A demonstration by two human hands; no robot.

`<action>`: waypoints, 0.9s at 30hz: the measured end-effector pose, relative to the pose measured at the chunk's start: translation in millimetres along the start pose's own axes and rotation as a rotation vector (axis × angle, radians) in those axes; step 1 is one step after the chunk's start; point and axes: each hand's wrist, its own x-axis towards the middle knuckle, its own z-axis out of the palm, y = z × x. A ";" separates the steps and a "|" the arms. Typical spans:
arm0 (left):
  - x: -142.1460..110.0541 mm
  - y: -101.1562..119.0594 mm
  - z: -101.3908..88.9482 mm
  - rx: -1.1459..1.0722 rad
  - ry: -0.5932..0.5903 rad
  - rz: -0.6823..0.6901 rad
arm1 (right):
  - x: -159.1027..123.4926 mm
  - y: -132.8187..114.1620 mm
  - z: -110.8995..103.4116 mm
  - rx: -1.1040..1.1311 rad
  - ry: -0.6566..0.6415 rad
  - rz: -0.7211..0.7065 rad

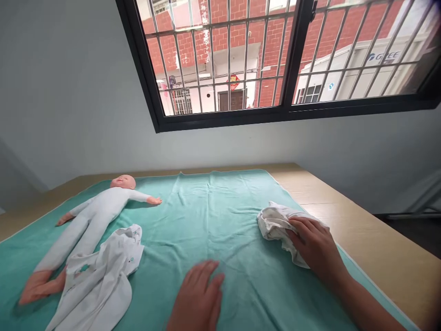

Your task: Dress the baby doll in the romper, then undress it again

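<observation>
My right hand (317, 243) is closed on a crumpled white baby garment (275, 223), its fingers curled over the cloth near the right edge of the green sheet. Low in the middle, my left hand (198, 294) is slightly blurred and empty, its fingers stretched out just above or on the green sheet (206, 220). A baby doll (106, 207) in a white body-covering lies on its back at the left, arms spread. Over its lower legs and beside them lies a second white baby garment (103, 276) with small green prints, partly cut off by the frame's bottom.
The sheet covers most of a light wooden table (344, 216), whose bare wood shows along the right and far edges. Behind it rises a pale wall (220, 147) with a black-framed, barred window (220, 117). Shallow wrinkles run across the sheet.
</observation>
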 end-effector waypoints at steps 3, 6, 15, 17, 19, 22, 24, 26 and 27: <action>-1.5 -18.6 -8.5 0.043 0.062 -0.152 | -0.1 -1.9 1.0 0.053 0.024 0.005; -14.7 -42.0 -15.8 0.051 0.094 -0.300 | 0.7 -4.5 -1.3 0.142 0.079 0.029; -42.0 -56.0 -15.5 -0.119 0.061 -0.409 | 15.0 -25.2 -25.1 0.374 0.122 0.323; -33.5 -50.6 -14.3 -0.209 0.044 -0.391 | 37.1 -34.4 -42.1 0.442 0.067 0.487; -18.0 -41.6 -14.2 -0.325 0.014 -0.388 | 65.6 -44.5 -61.4 0.525 0.089 0.635; 9.4 -22.0 -13.3 -0.491 -0.048 -0.411 | 106.9 -59.9 -86.0 0.657 0.155 0.680; 21.5 -9.7 -10.4 -0.536 -0.078 -0.396 | 125.2 -68.1 -94.4 0.705 0.166 0.660; 22.0 -6.1 -7.7 -0.469 -0.072 -0.349 | 133.0 -71.1 -95.2 0.736 0.142 0.655; 17.0 -9.9 -7.9 -0.386 -0.052 -0.328 | 133.4 -69.6 -93.2 0.748 0.125 0.668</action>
